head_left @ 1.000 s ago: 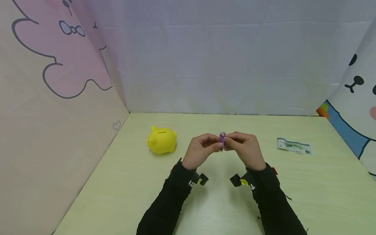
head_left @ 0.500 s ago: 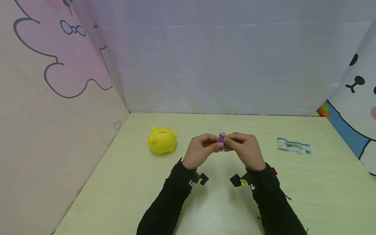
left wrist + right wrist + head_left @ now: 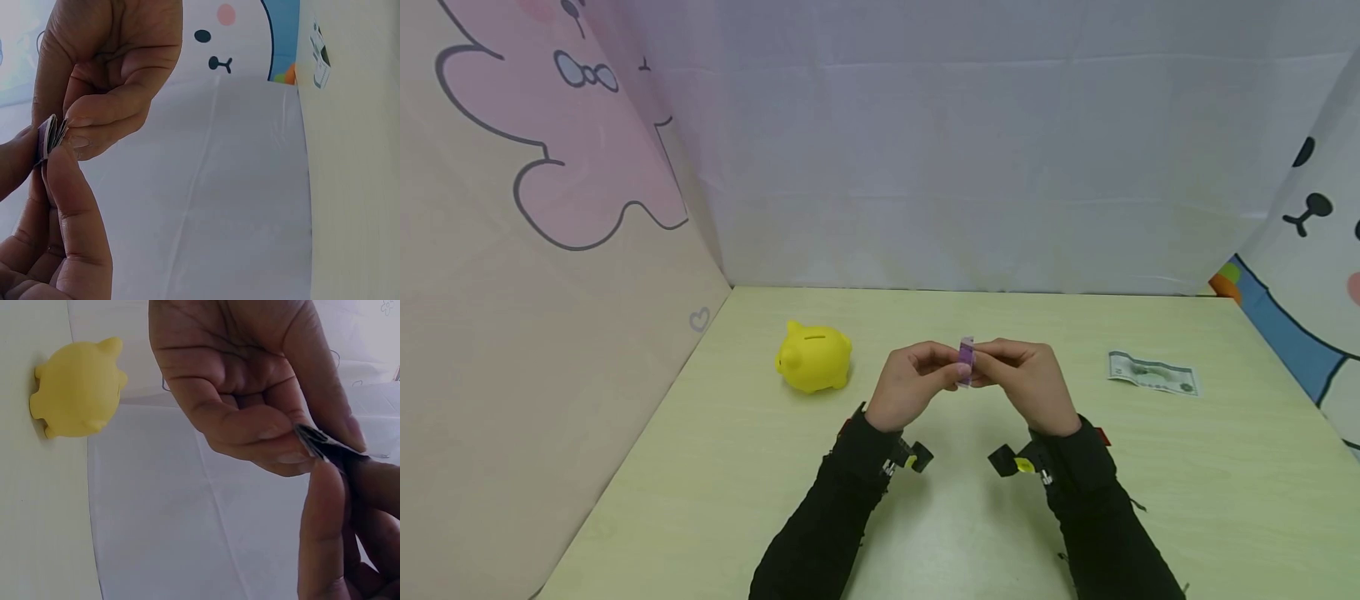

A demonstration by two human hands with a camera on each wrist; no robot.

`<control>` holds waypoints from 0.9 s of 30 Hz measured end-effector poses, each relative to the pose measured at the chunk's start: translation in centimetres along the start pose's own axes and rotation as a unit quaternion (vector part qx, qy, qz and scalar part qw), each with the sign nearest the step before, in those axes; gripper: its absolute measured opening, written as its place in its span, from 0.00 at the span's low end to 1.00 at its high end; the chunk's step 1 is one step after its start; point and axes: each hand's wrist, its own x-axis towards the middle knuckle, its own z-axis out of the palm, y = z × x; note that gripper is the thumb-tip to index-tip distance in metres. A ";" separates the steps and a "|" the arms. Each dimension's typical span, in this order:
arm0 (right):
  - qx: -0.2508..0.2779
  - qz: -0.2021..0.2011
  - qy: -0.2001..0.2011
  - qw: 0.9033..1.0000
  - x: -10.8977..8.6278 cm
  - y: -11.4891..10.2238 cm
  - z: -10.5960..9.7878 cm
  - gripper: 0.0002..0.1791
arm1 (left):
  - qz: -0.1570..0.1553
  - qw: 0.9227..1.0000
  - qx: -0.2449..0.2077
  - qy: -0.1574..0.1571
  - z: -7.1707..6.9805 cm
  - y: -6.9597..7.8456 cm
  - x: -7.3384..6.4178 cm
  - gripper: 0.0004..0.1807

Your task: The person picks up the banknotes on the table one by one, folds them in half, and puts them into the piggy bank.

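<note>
Between my hands is a small folded purple banknote, held upright above the table. My left hand pinches its left side between thumb and fingers. From the other side, my right hand pinches it in the same way. In the left wrist view, the folded layers of the banknote show edge-on between the fingertips of both hands. The right wrist view shows the layered end of the banknote too, with much of it behind fingers.
A yellow piggy bank with a slot on top stands on the pale table, left of the hands. Toward the right lies a green banknote, slightly creased. White and cartoon-printed curtains border the table.
Both hands stay almost still, pinching the folded purple banknote, which tilts very slightly. The piggy bank and the green banknote have not moved.
</note>
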 end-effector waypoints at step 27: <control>-0.029 -0.020 -0.007 0.999 -0.5 -0.7 -0.7 0.17 | 0.000 1.000 0.012 0.005 0.1 0.3 -0.1 0.11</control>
